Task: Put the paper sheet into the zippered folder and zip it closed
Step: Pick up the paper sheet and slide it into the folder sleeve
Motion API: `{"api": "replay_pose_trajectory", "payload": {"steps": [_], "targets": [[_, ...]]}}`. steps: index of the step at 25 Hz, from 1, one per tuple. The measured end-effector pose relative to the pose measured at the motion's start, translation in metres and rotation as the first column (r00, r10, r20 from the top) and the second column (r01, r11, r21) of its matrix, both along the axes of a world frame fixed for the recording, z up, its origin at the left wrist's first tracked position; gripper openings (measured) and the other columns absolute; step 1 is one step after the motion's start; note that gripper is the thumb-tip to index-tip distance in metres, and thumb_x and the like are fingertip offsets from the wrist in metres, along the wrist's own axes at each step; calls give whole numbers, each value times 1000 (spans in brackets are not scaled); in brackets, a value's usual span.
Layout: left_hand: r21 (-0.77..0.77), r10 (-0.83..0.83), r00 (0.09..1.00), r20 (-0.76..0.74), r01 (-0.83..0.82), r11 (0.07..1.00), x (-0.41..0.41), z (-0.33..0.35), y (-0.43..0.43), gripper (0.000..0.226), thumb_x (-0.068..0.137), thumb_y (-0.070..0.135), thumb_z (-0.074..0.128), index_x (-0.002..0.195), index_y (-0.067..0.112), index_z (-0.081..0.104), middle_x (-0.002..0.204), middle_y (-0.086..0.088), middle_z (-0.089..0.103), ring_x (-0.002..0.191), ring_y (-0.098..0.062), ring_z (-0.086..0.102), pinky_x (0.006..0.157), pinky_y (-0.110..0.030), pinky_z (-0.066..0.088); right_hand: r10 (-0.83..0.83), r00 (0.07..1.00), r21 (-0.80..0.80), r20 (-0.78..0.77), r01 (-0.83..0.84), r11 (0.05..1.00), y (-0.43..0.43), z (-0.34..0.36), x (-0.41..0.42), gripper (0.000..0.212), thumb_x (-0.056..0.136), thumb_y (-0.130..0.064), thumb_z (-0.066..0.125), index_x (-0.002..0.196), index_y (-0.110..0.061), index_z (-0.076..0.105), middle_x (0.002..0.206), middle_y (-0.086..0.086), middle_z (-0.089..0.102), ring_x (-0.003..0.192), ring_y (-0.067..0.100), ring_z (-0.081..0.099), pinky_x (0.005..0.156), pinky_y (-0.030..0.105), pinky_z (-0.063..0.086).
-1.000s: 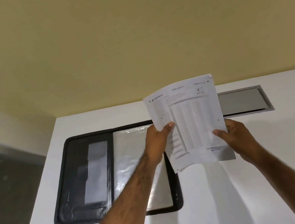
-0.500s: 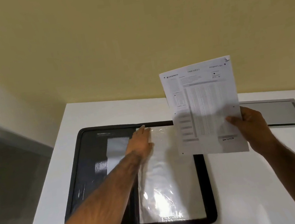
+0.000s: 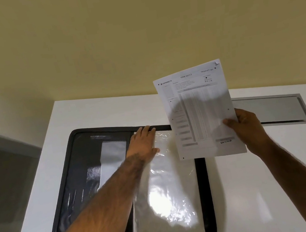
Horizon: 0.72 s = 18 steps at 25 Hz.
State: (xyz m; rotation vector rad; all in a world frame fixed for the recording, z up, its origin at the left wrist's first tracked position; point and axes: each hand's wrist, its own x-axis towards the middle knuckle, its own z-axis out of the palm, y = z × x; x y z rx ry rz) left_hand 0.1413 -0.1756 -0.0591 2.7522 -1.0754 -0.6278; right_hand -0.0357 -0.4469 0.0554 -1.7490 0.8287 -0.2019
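1. Left hand (image 3: 143, 146): we lay it flat, fingers extended and gripping nothing, on the clear plastic sleeve (image 3: 165, 184) near its far edge. We judge this pins the sleeve so that its mouth can be opened.
2. Right hand (image 3: 245, 126): we pinch the paper sheet (image 3: 197, 108) by its right edge, thumb on the printed face, fingers behind. The sheet hangs upright, clear of the desk (image 3: 261, 188), ready to be lowered.
3. Zippered folder (image 3: 73, 179): it lies open and flat under the left hand, unzipped; the sheet is not yet inside.
4. Beyond the right hand, a grey cable hatch (image 3: 272, 110) is set into the desk, well apart from the folder.
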Motion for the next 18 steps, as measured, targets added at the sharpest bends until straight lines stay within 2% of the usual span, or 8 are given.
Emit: {"api": "replay_pose_trajectory", "payload": {"steps": [4,7,8,10,12,13,15,18], "targets": [[5,-16,999,32,16,1000,-15,-4,10,72,94,47,59,154,23,28,165,-4,20,153,-28,15,122,-46,22,8,1000,11,1,-8,1000,3,-1,6,26,92,-2,60,111,-18,70,93,-2,72,81,18,68,65,27,50],[-53,31,995,92,-27,998,-24,-10,16,49,95,43,57,139,23,47,160,-8,31,148,-30,28,117,-47,29,9,1000,3,-3,-9,1000,3,-2,14,25,92,-3,60,108,-20,69,92,-5,72,79,15,68,63,25,49],[-91,44,990,136,-32,995,-23,-10,15,38,95,41,57,128,23,55,152,-9,42,140,-30,39,112,-45,34,14,1000,-2,-6,-14,1000,3,-1,17,24,92,-4,60,107,-21,69,92,-5,72,79,15,68,62,25,50],[-137,91,977,193,-65,989,-13,-8,9,21,95,34,54,108,22,66,124,-4,60,114,-28,57,93,-40,44,21,1000,-15,-9,-21,1000,2,0,24,24,92,-3,60,105,-21,69,90,-6,71,77,11,68,59,18,51],[-106,108,965,237,-85,991,-1,-1,1,17,92,27,52,96,22,68,100,0,63,93,-26,60,74,-37,42,30,1000,-35,6,-30,999,-2,3,34,24,92,-3,60,106,-19,70,90,-5,72,78,10,68,59,15,51],[-91,99,962,253,-78,993,4,2,-3,17,91,24,52,93,20,68,95,0,63,88,-26,59,69,-36,39,34,999,-47,15,-33,998,-4,4,39,23,92,-4,60,107,-18,70,91,-3,72,80,12,69,62,18,52],[-98,77,963,257,-54,994,9,6,-6,15,90,21,52,90,18,66,90,-2,63,83,-26,58,67,-36,40,36,999,-66,33,-33,997,-9,8,52,23,92,-5,60,110,-15,71,95,-1,72,82,11,69,65,21,52],[-132,75,974,214,-47,990,6,10,-5,10,90,19,52,84,18,60,84,-3,63,80,-28,57,68,-39,46,61,997,-129,45,-55,990,-11,16,68,25,93,-5,60,114,-15,69,95,-3,70,75,-3,65,57,8,49]]}}
